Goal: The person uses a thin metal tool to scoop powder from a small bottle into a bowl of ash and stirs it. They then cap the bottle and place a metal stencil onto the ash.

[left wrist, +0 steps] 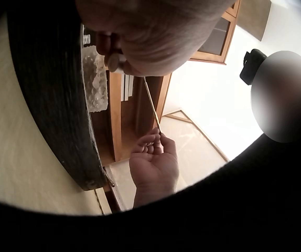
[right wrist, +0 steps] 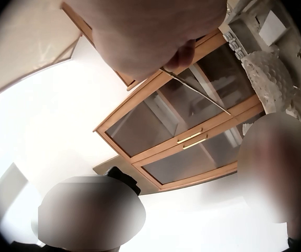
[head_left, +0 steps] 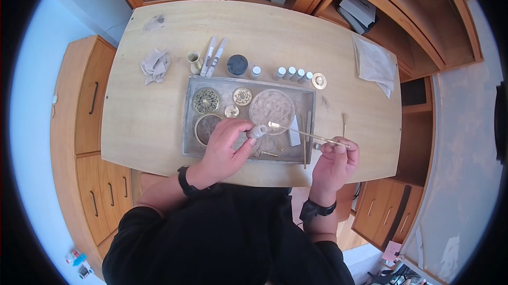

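My left hand (head_left: 227,145) holds a small vial (head_left: 257,132) between thumb and fingers, its mouth tilted up and to the right. In my right hand (head_left: 336,163) the thumb and fingertips pinch the far end of a thin brass spoon (head_left: 304,133). The spoon's small scoop sits just right of the vial's mouth, over a round bowl (head_left: 251,106) of grey-brown ash. In the left wrist view, the spoon (left wrist: 152,105) runs from the right hand (left wrist: 154,167) up behind the left hand (left wrist: 150,37). What the vial holds is hidden.
A grey tray (head_left: 248,80) carries the bowl, an openwork brass lid (head_left: 206,100), a brass ring (head_left: 196,130), a brass disc (head_left: 242,96) and a white block (head_left: 295,132). Behind stand several capped vials (head_left: 290,73), a dark jar (head_left: 237,65) and a brass vase (head_left: 194,62). A brush (head_left: 345,124) lies right.
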Demonstrator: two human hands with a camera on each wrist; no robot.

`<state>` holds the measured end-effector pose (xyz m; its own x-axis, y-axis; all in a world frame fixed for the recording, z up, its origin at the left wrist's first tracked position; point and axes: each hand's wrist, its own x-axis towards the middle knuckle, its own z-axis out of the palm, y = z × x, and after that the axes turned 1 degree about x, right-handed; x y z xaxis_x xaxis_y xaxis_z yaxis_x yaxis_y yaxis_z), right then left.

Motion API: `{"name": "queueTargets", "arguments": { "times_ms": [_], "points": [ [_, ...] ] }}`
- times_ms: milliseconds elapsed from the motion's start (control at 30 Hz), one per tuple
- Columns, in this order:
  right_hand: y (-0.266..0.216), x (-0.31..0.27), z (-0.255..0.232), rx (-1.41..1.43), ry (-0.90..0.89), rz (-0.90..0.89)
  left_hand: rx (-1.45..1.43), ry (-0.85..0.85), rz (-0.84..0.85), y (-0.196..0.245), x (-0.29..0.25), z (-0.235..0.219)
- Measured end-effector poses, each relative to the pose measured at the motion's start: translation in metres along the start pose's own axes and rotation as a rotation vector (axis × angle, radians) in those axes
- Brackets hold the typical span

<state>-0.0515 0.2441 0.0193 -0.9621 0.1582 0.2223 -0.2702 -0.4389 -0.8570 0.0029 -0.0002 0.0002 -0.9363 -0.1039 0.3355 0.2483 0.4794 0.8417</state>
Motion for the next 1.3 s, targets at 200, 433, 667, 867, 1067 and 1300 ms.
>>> {"name": "queueTargets", "arguments": {
  "times_ms": [200, 433, 667, 867, 1067, 1300],
  "points": [
    [-0.003, -0.004, 0.005, -0.075, -0.052, -0.051, -0.001, 0.004, 0.003, 0.000, -0.001, 0.000],
    [-0.001, -0.008, 0.003, -0.107, -0.109, -0.114, 0.004, 0.006, 0.003, 0.000, -0.001, -0.001],
    [0.011, 0.000, -0.009, -0.183, 0.008, -0.032, 0.005, 0.012, 0.010, -0.001, -0.001, 0.000],
    [0.017, -0.001, -0.014, -0.265, -0.022, 0.022, 0.000, 0.009, 0.006, 0.000, 0.000, 0.000],
    [0.015, -0.003, -0.010, -0.271, -0.017, 0.021, 0.005, 0.012, 0.009, -0.001, -0.001, 0.000],
    [0.014, -0.002, -0.013, -0.258, -0.030, -0.009, -0.001, 0.015, 0.008, -0.001, -0.001, 0.000]
  ]
}}
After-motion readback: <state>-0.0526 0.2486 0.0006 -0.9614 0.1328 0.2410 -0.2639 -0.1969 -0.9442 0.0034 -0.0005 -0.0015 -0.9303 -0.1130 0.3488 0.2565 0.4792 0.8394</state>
